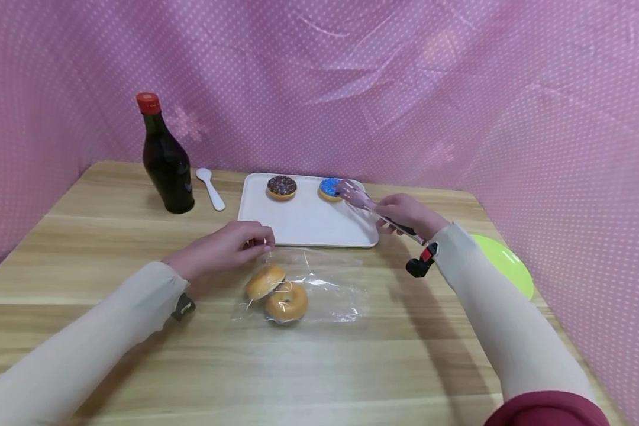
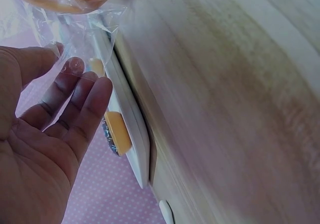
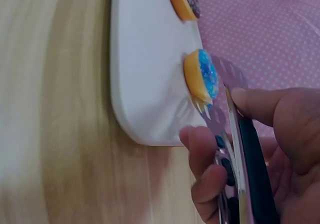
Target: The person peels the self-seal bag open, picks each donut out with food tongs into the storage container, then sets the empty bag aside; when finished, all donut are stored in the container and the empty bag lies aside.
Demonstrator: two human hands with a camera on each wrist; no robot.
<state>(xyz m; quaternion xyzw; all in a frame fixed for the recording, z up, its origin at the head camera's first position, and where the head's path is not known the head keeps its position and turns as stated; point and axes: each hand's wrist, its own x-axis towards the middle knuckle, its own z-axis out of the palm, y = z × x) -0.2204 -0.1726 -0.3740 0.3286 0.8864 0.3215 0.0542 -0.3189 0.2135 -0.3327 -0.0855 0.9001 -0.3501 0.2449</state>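
Observation:
My left hand (image 1: 239,244) pinches the edge of a clear plastic bag (image 1: 332,296) between thumb and fingers, as the left wrist view shows. Inside the bag, two plain golden donuts lean together, one flat (image 1: 296,307) and one tilted (image 1: 265,280). In my right hand (image 1: 409,214) is a pair of metal tongs (image 1: 360,198) with dark grips. The tong heads reach around a blue-frosted donut (image 3: 199,76), one on either side of it, above the right back part of the white tray (image 1: 309,228). A chocolate donut with sprinkles (image 1: 281,187) sits at the tray's back left.
A dark bottle with a red cap (image 1: 167,165) stands at the back left, beside a white spoon (image 1: 211,190). A lime-green plate (image 1: 503,263) lies at the right edge, partly behind my right forearm. Pink dotted cloth (image 1: 319,89) hangs around the wooden table (image 1: 319,378).

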